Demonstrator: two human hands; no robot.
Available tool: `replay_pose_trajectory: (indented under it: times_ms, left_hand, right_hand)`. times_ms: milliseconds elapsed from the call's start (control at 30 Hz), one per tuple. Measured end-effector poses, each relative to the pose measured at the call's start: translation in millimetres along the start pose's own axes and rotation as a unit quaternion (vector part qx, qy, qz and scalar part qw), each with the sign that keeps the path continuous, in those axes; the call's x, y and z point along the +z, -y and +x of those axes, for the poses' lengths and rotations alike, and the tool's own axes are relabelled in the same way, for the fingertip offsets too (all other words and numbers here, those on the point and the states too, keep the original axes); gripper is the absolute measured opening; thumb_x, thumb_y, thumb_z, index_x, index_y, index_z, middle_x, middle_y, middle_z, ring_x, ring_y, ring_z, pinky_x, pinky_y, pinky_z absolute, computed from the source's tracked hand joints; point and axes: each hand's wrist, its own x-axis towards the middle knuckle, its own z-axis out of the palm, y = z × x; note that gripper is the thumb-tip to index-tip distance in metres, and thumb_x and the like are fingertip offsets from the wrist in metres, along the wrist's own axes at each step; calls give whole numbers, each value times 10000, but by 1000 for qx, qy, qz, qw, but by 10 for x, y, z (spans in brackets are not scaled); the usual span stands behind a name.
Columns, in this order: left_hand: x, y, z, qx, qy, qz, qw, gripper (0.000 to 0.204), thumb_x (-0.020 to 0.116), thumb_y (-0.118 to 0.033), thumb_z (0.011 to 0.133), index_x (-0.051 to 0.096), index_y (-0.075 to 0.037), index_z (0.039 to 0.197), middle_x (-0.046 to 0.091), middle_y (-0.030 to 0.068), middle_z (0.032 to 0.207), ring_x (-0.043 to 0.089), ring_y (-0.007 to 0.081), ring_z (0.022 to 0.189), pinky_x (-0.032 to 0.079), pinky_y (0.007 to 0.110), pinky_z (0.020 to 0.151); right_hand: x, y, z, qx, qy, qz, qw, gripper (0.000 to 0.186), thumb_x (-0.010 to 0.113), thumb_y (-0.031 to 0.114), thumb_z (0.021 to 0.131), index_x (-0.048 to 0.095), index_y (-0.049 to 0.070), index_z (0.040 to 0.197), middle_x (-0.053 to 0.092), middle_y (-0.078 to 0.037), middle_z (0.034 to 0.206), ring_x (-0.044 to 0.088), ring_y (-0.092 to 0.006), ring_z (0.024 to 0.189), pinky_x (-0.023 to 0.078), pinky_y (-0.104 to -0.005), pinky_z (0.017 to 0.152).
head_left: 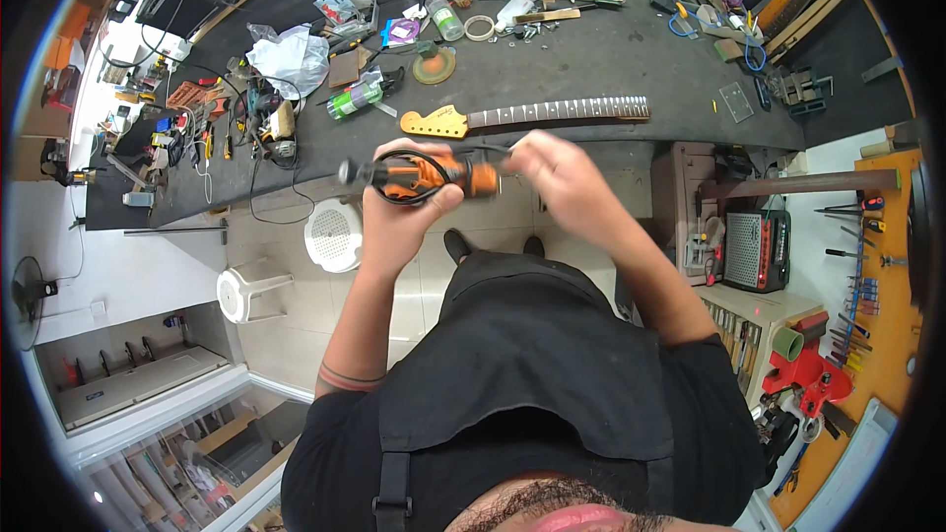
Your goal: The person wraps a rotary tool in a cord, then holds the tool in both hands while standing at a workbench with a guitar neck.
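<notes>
In front of my body, just off the bench's front edge, my left hand (pixel 402 222) grips an orange and black corded power tool (pixel 481 179), held sideways. Its exact kind I cannot make out. A black cord (pixel 402 152) loops around the tool's body and over to the right. My right hand (pixel 552 169), smeared a little by motion, has its fingers closed on the stretch of cord at the tool's right end. Beyond both hands a guitar neck (pixel 537 115) lies on the dark workbench (pixel 591 59), its pale wooden headstock toward the left.
A green spray can (pixel 355 99), a round sanding pad (pixel 434 66), a tape roll (pixel 480 28) and a white plastic bag (pixel 296 61) lie on the bench. White stools (pixel 335 236) stand below at the left. A grey amplifier-like box (pixel 757 248) and a red vise (pixel 813 384) are at the right.
</notes>
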Motion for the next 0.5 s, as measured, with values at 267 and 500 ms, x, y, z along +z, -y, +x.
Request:
replay_pose_trajectory:
  times_ms: [267,500]
  left_hand:
    - [-31,49,121,-17,98,-406,909,662,856,-408,929,538,-48,1384,689,175,1364,666,277,1261,545,411,1066]
    - [123,-55,135,71,-129,12,989,565,826,-244,956,541,-16,1388,672,182,1383,686,251,1214,590,393,1006]
  right_hand:
    - [-49,-582,1,53,201,-62,976,253,549,243,1124,653,21,1191,691,-135,1103,664,-239,1068,509,-380,960]
    - [88,174,-388,46,224,24,973,289,495,269,1145,636,27,1212,698,-149,1027,667,-296,990,511,-408,923]
